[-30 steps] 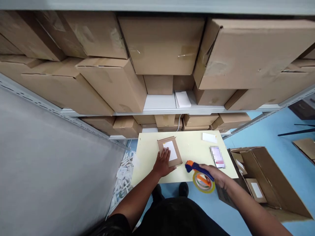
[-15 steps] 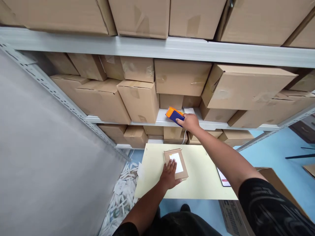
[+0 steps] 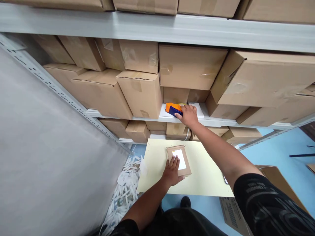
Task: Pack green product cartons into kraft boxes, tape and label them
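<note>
Tape dispenser [image 3: 174,109], gripped in my right hand [image 3: 188,115], rests near the shelf [image 3: 209,123] edge and may topple; my left hand [image 3: 173,170] lies flat, fingers spread, on the box [image 3: 182,156].

Even, bright indoor light; sharp focus.
Wide-angle bending curves the shelf beam [image 3: 157,29]; soft shadows sit beneath it.
</note>
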`<action>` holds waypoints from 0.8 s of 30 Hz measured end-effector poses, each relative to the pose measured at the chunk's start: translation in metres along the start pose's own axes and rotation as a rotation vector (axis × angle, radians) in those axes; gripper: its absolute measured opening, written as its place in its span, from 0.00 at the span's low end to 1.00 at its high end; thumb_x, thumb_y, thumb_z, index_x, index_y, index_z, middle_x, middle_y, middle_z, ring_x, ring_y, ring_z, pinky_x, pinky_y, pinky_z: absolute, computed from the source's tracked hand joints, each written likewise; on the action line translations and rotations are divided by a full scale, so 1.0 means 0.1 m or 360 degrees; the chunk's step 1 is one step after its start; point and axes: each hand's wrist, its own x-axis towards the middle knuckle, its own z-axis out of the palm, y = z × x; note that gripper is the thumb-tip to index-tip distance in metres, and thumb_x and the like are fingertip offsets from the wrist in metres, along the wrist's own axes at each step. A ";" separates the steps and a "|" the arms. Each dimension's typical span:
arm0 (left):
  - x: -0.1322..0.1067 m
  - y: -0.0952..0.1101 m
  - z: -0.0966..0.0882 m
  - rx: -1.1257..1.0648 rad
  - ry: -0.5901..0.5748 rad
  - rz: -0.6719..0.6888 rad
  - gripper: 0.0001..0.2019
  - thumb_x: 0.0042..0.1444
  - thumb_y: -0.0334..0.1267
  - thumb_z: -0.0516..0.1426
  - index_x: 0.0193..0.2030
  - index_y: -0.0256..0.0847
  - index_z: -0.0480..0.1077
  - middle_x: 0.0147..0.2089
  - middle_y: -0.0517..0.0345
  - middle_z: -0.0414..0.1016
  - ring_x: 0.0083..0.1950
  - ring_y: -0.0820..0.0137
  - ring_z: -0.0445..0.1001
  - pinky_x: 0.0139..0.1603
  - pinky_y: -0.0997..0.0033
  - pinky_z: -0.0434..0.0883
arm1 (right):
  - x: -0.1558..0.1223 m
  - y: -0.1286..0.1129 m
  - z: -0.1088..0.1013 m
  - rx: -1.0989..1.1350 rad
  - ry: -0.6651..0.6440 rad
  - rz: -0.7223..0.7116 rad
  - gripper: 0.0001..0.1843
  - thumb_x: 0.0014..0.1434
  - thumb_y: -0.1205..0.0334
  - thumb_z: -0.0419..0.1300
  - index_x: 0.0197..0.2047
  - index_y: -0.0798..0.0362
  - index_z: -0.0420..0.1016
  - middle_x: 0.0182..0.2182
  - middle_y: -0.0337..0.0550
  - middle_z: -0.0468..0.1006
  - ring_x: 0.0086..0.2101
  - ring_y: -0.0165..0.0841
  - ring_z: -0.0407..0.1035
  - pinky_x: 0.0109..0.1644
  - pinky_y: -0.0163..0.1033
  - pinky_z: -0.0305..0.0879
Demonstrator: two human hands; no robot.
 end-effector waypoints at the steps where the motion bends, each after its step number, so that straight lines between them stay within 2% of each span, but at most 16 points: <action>1: 0.00 0.01 -0.01 -0.0001 -0.0004 0.0000 0.56 0.58 0.71 0.52 0.81 0.37 0.35 0.82 0.46 0.29 0.82 0.46 0.29 0.77 0.36 0.37 | -0.14 0.00 -0.05 0.0067 0.0071 0.0027 0.28 0.67 0.41 0.56 0.57 0.56 0.74 0.52 0.60 0.76 0.54 0.54 0.63 0.61 0.58 0.54; 3: -0.01 0.04 -0.05 -0.0014 -0.0013 -0.0004 0.55 0.58 0.70 0.51 0.81 0.37 0.36 0.82 0.46 0.29 0.81 0.45 0.30 0.77 0.35 0.38 | -0.53 0.01 -0.12 0.0247 0.0146 0.0099 0.28 0.66 0.45 0.57 0.61 0.55 0.71 0.55 0.60 0.74 0.56 0.54 0.62 0.63 0.58 0.54; 5: 0.00 0.06 -0.11 -0.0034 -0.0026 -0.0015 0.52 0.60 0.68 0.50 0.81 0.36 0.39 0.82 0.46 0.29 0.81 0.45 0.31 0.77 0.35 0.42 | -1.09 0.04 -0.11 0.0506 0.0126 0.0253 0.26 0.65 0.47 0.58 0.60 0.52 0.71 0.56 0.58 0.73 0.57 0.54 0.62 0.64 0.58 0.55; 7: 0.03 0.06 -0.20 -0.0053 -0.0053 -0.0032 0.46 0.63 0.63 0.50 0.80 0.37 0.44 0.82 0.47 0.34 0.81 0.47 0.35 0.75 0.38 0.50 | -1.79 0.08 0.01 0.0816 0.0032 0.0560 0.21 0.64 0.46 0.60 0.55 0.48 0.74 0.52 0.55 0.76 0.55 0.53 0.65 0.62 0.56 0.60; 8: 0.07 0.04 -0.26 -0.0061 -0.0063 -0.0037 0.42 0.64 0.59 0.51 0.79 0.38 0.49 0.82 0.47 0.38 0.81 0.48 0.39 0.74 0.40 0.55 | -2.16 0.10 0.11 0.0968 -0.0015 0.0812 0.17 0.63 0.46 0.60 0.50 0.46 0.76 0.48 0.53 0.78 0.53 0.51 0.67 0.59 0.53 0.63; 9: 0.11 0.01 -0.33 -0.0067 -0.0059 -0.0048 0.37 0.65 0.55 0.51 0.76 0.39 0.55 0.81 0.48 0.43 0.80 0.49 0.44 0.72 0.44 0.60 | -2.53 0.10 0.22 0.1078 -0.0115 0.1075 0.14 0.62 0.45 0.61 0.45 0.44 0.76 0.44 0.50 0.79 0.49 0.49 0.70 0.56 0.50 0.66; 11: 0.24 -0.09 -0.50 -0.0074 0.0004 -0.0084 0.27 0.67 0.47 0.51 0.70 0.41 0.66 0.79 0.49 0.52 0.77 0.52 0.54 0.68 0.51 0.66 | -3.19 0.05 0.46 0.1235 -0.0536 0.1494 0.14 0.61 0.44 0.61 0.35 0.46 0.75 0.36 0.46 0.80 0.42 0.45 0.73 0.48 0.46 0.69; 12: 0.32 -0.15 -0.59 -0.0076 0.0065 -0.0130 0.24 0.67 0.44 0.51 0.67 0.41 0.68 0.78 0.49 0.55 0.75 0.53 0.57 0.67 0.53 0.67 | -3.46 0.00 0.57 0.1334 -0.0794 0.1636 0.17 0.61 0.43 0.61 0.34 0.48 0.75 0.34 0.45 0.80 0.38 0.43 0.74 0.45 0.45 0.69; 13: 0.41 -0.23 -0.68 -0.0077 0.0131 -0.0182 0.23 0.67 0.41 0.52 0.66 0.41 0.69 0.78 0.49 0.56 0.75 0.53 0.58 0.68 0.54 0.66 | -3.66 -0.06 0.68 0.1448 -0.0955 0.1761 0.19 0.61 0.42 0.60 0.35 0.50 0.75 0.34 0.45 0.80 0.34 0.40 0.75 0.41 0.43 0.69; 15: 0.58 -0.38 -0.82 -0.0130 0.0222 -0.0285 0.27 0.64 0.39 0.55 0.70 0.40 0.65 0.79 0.47 0.52 0.77 0.51 0.54 0.72 0.52 0.60 | -3.90 -0.20 0.83 0.1761 -0.1112 0.2003 0.22 0.61 0.40 0.60 0.43 0.51 0.75 0.42 0.48 0.80 0.34 0.36 0.75 0.38 0.40 0.69; 16: 0.66 -0.46 -0.86 -0.0215 0.0188 -0.0357 0.29 0.63 0.38 0.56 0.71 0.39 0.63 0.79 0.45 0.51 0.77 0.50 0.52 0.73 0.51 0.58 | -3.94 -0.26 0.89 0.1905 -0.1128 0.2079 0.23 0.61 0.40 0.60 0.47 0.51 0.75 0.47 0.50 0.80 0.35 0.35 0.76 0.38 0.39 0.69; 18: 0.76 -0.58 -0.88 -0.0371 0.0067 -0.0450 0.30 0.63 0.39 0.57 0.72 0.37 0.62 0.77 0.41 0.56 0.75 0.49 0.57 0.72 0.54 0.59 | -3.91 -0.36 0.97 0.2098 -0.1110 0.2166 0.25 0.61 0.39 0.62 0.52 0.49 0.74 0.53 0.51 0.77 0.37 0.35 0.77 0.39 0.39 0.71; 21: 0.76 -0.68 -0.81 -0.0473 -0.0002 -0.0505 0.28 0.66 0.42 0.54 0.72 0.39 0.61 0.72 0.41 0.63 0.68 0.54 0.69 0.66 0.60 0.66 | -3.77 -0.41 1.07 0.2127 -0.1047 0.2234 0.26 0.59 0.39 0.64 0.50 0.50 0.74 0.54 0.52 0.76 0.37 0.34 0.76 0.40 0.39 0.71; 24: 0.63 -0.69 -0.71 -0.0518 0.0052 -0.0594 0.27 0.68 0.43 0.52 0.72 0.39 0.60 0.71 0.41 0.63 0.64 0.56 0.72 0.63 0.61 0.69 | -3.70 -0.37 1.16 0.2055 -0.0978 0.2265 0.24 0.59 0.39 0.64 0.47 0.51 0.74 0.50 0.52 0.77 0.35 0.33 0.76 0.39 0.38 0.71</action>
